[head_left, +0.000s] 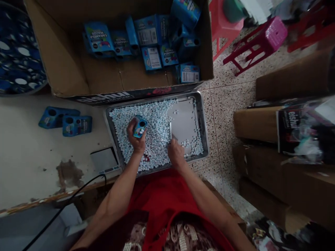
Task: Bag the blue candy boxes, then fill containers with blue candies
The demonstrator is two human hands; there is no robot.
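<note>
A metal tray (205,139) holds a thick layer of small pale candies (157,118), with its right part mostly bare. Over the tray's left half, my left hand (136,139) is wrapped round a small blue box (140,126), whose round opening faces up with a few pale pieces at it. My right hand (176,152) is closed on a thin flat scoop (171,130) at the edge of the candy layer, right of the middle. Something dark red (146,158) lies among the candies near my left wrist.
Behind the tray, a large cardboard box (102,78) holds several blue boxes. Two more blue boxes (77,126) and a scale (105,160) sit at left. Pink stools (276,33) and stacked cartons (255,125) stand at right.
</note>
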